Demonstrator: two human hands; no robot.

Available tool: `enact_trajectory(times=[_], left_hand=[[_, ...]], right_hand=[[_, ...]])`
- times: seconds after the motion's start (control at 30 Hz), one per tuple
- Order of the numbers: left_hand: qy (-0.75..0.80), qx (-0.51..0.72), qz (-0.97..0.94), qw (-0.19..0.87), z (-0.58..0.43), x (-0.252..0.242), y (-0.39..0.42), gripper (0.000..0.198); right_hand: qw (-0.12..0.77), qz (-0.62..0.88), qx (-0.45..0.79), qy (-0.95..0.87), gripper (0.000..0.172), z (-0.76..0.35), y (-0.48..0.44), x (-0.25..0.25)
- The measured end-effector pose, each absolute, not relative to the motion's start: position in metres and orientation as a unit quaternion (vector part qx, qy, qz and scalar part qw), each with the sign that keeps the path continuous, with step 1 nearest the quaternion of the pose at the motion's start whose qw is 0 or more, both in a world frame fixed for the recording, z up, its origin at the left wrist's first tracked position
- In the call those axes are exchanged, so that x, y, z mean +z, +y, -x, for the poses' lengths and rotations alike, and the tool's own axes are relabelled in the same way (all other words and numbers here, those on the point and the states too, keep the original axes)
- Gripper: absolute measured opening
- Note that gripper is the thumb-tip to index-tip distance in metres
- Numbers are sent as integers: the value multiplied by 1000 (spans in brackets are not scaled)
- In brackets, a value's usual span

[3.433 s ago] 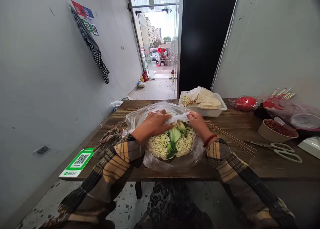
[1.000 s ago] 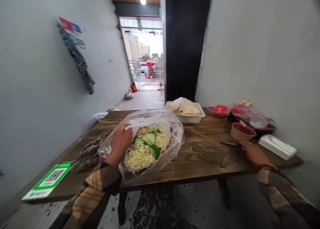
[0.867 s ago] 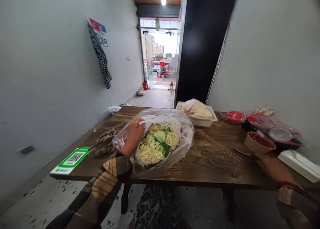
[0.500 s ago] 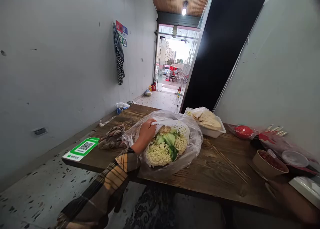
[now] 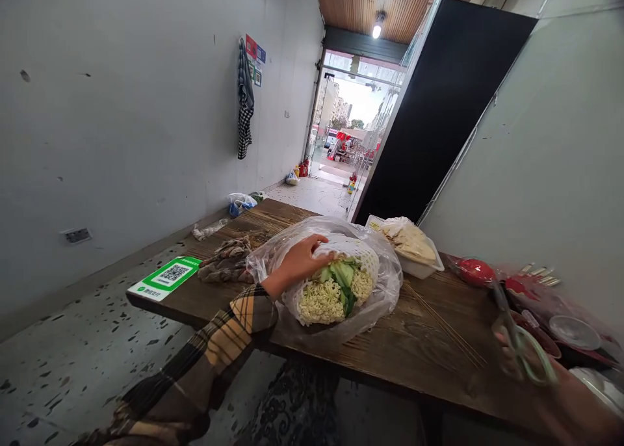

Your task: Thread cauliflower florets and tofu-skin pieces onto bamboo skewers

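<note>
My left hand (image 5: 305,261) rests with its fingers spread on a white perforated wrap (image 5: 353,248), at the left side of a clear plastic bag (image 5: 385,290). Inside the bag, noodles (image 5: 322,301) and green vegetables (image 5: 344,277) show below the wrap. At the right edge of the table, my right hand (image 5: 550,374), blurred by motion, holds scissors with pale green handles (image 5: 533,358), their blades pointing up and away. Thin wooden skewers (image 5: 441,322) lie between the bag and my right hand.
On the wooden table (image 5: 404,361), a green QR code card (image 5: 166,278) and crumpled gloves (image 5: 227,261) lie left. A white tub (image 5: 414,248) stands behind the bag. At right are a red bundle (image 5: 475,272), a sauce bowl (image 5: 541,335) and a clear lid (image 5: 575,331).
My left hand has let go of the wrap's gathered edge and spread over it, and the wrap covers more food. My right hand has lifted into view with the scissors.
</note>
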State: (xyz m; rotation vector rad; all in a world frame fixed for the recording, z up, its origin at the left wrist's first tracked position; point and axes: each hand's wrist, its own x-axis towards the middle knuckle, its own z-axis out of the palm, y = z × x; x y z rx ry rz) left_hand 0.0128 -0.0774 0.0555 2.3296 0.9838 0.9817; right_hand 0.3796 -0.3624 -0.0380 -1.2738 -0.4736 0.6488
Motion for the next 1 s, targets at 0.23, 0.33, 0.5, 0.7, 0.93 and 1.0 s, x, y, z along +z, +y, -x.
enact_trajectory(times=[0.23,0.33,0.5,0.7,0.93,1.0], left_hand=[[331,339,-873,119,-20,44,-67,37],[331,369,-862,106,-19,39,-68,39],[318,433,-835,117,-17,30,-77,37],[287,455,-837,96,-12,24,-97,27],[221,457,-861,-15,-5,16,-125,22],[193,472,-859,-36,-3,12,-129,24]], right_hand=[[633,450,514,-364,56,-242,-298,11],[581,378,575,-435,71,-205,-284,19],[505,323,672,-435,62,-181,-276,22],[505,338,670,-426,55,-174,-261,28],[526,358,657,-405,51,-164,-247,32],[524,372,645,-413,49,-162,-249,32]])
